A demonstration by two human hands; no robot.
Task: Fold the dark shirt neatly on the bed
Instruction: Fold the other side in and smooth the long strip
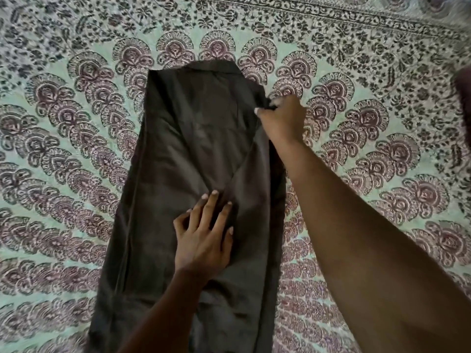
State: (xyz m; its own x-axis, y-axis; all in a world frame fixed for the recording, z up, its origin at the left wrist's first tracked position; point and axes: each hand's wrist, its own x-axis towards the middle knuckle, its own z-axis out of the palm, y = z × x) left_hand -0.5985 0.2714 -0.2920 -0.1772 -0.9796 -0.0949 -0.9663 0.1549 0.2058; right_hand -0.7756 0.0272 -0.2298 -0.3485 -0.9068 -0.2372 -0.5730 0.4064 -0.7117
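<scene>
The dark shirt [178, 161] lies lengthwise in the middle of the bed as a long narrow strip, with its sides folded inward and its collar at the far end. My left hand [204, 238] rests flat on the cloth near the shirt's middle, fingers spread. My right hand [280, 118] is farther away at the shirt's upper right edge, its fingers pinched on a bit of the dark fabric near the shoulder. My right forearm crosses the shirt's right side and hides part of that edge.
The bed is covered by a pale green bedsheet [76, 149] with a maroon and black mandala print, flat all around the shirt. A dark blurred object [463, 93] sits at the right edge of view.
</scene>
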